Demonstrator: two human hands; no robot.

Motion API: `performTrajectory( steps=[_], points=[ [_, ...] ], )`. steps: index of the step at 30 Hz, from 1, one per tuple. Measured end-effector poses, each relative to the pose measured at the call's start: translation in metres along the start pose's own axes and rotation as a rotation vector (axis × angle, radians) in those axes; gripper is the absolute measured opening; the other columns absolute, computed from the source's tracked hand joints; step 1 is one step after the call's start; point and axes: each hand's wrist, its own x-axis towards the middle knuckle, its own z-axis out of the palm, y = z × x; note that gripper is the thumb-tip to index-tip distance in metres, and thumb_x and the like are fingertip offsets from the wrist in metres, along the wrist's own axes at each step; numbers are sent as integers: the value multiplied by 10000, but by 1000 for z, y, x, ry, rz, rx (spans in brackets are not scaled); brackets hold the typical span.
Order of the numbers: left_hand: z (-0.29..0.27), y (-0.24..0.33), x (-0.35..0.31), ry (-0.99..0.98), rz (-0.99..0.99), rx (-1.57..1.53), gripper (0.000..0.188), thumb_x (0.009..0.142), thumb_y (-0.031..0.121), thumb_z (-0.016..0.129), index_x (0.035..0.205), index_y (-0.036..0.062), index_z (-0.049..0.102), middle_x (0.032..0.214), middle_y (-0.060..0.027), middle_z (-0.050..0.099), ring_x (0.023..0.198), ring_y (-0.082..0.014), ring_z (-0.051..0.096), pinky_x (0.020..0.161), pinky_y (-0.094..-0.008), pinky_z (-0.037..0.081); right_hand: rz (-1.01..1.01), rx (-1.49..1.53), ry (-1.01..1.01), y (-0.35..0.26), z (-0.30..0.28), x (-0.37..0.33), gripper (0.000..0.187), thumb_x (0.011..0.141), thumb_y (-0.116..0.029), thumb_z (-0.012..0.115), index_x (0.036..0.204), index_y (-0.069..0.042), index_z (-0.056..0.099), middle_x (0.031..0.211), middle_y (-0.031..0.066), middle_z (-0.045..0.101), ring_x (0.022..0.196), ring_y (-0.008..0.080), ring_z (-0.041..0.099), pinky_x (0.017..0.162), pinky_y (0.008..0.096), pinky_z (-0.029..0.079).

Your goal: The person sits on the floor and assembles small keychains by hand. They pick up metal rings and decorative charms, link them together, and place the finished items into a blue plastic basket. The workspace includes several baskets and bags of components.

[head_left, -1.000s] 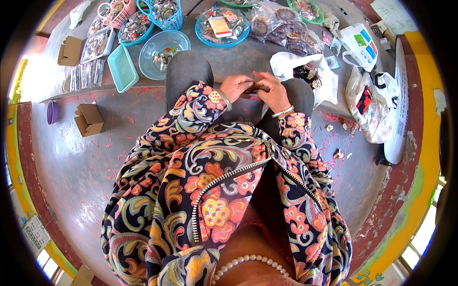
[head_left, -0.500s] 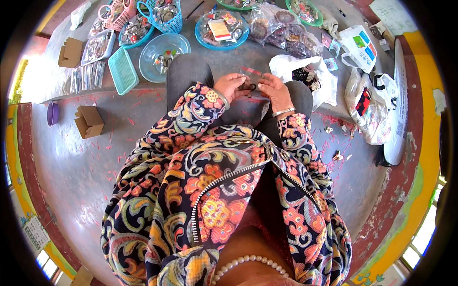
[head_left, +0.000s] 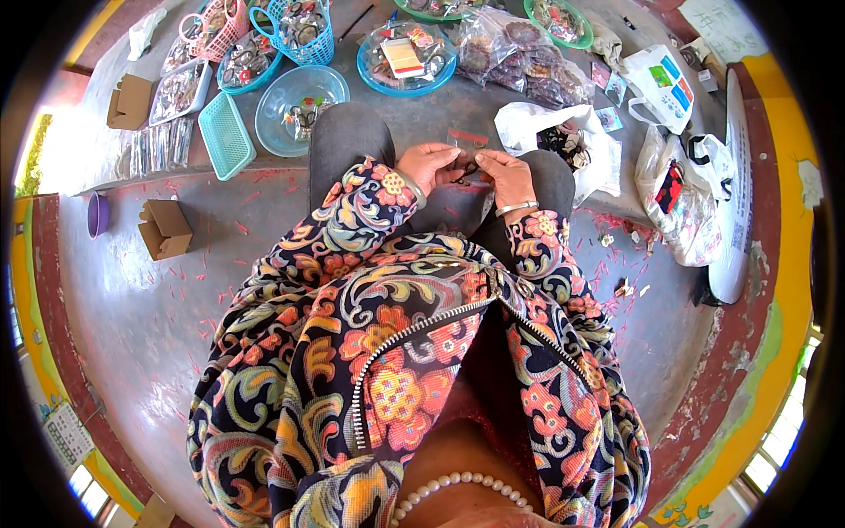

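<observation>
An informal craft workplace on a bare concrete floor (head_left: pixel 132 326): far ahead lie bowls (head_left: pixel 299 97), baskets (head_left: pixel 304 31) and trays (head_left: pixel 226 134) of small trinkets, clear packets (head_left: pixel 519 53), plastic bags (head_left: pixel 678 189) at right, cardboard boxes (head_left: pixel 165 229) at left.

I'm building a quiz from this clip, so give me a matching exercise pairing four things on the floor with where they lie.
Things:
1. small clear bag
2. teal tray
3. open cardboard box
4. white plastic bag

Places:
A. alone on the floor, far left of the knees
B. beside the right knee
C. between left hand and right hand
D. left of the blue bowl

Pairs: 1-C, 2-D, 3-A, 4-B
</observation>
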Motion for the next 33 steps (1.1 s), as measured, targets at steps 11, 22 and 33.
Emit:
performTrajectory(
  steps=[11,22,33],
  points=[
    [-1,3,0,-41,56,-40,153,841,64,524,950,-34,570,955,-121,597,904,-207,580,801,-286,486,54,56,-40,1,-2,0,127,772,-57,616,856,39,613,776,58,606,671,121,572,633,209,481],
    [-4,6,0,-128,47,-55,150,862,111,503,931,3,579,911,-86,601,863,-169,579,777,-283,484,77,84,-79,8,-7,6,126,811,-98,580,851,20,599,777,42,595,655,110,555,626,204,468],
    [-1,5,-1,6,120,-3,179,873,109,480,983,-8,559,932,-119,596,886,-191,587,779,-313,497,-432,-602,190,2,-1,4,97,767,-92,598,838,-26,601,772,69,590,666,158,576,617,259,464]
  ],
)
